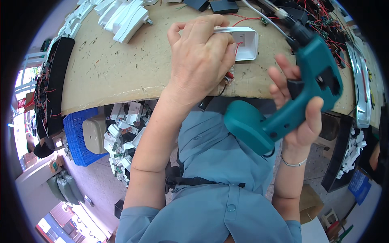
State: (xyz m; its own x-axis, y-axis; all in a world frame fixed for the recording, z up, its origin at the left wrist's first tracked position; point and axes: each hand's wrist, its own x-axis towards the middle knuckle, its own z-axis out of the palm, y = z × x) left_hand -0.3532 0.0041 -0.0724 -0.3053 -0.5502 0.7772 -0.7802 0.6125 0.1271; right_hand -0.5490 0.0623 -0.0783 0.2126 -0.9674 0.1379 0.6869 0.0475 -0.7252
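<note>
My left hand [200,54] is closed over the left end of an open white plastic housing [252,43], its fingertips partly hidden. Thin red wires [238,47] run inside that shell. Beside my left wrist, a small red-tipped piece [229,75] lies on the table's front edge. In my right hand [303,131] is a teal cordless screwdriver [285,120], gripped by the handle with the thumb in front and the fingers behind. Its black chuck [300,34] points up and away, toward the far side of the table.
White plastic adapter housings [125,20] lie stacked at the far left of the table [117,69]. Tangled red wires and small circuit boards [324,24] crowd the far right. Below the table's left edge are a blue crate [81,141] and a heap of white parts [121,150].
</note>
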